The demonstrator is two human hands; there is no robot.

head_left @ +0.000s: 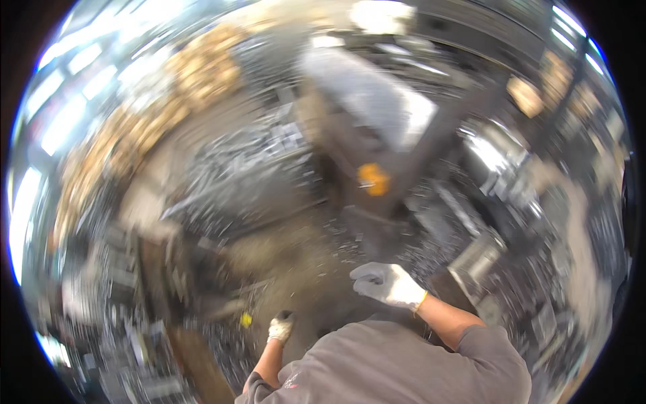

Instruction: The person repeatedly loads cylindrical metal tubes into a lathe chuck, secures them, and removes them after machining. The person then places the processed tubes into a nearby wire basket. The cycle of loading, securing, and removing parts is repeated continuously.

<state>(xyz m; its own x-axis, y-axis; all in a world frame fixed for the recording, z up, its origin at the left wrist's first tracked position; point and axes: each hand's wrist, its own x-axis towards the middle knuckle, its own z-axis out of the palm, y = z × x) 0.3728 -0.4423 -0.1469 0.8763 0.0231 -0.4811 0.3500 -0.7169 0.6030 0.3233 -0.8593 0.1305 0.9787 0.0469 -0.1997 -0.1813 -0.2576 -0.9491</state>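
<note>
My right hand (391, 285), in a white and grey work glove with a yellowish cuff, is held out in front of my body. Its fingers are loosely bent, the thumb slightly apart, and no object shows in it. Lower down on the left hangs my left hand (280, 327), in a pale glove with dark fingertips. Blur and its small size hide how its fingers lie. Neither hand visibly touches anything. Beyond the right hand stands a large machine or frame with a broad grey slanted top (377, 91) and an orange part (373, 180) on its front.
Dark metal pieces (249, 158) lie heaped to the left of the machine. A shiny metal cylinder-like thing (491, 151) is at the right. A brown board or beam (198, 363) and a small yellow item (246, 319) are near my left side. Tan stacked goods (121, 145) line the far left.
</note>
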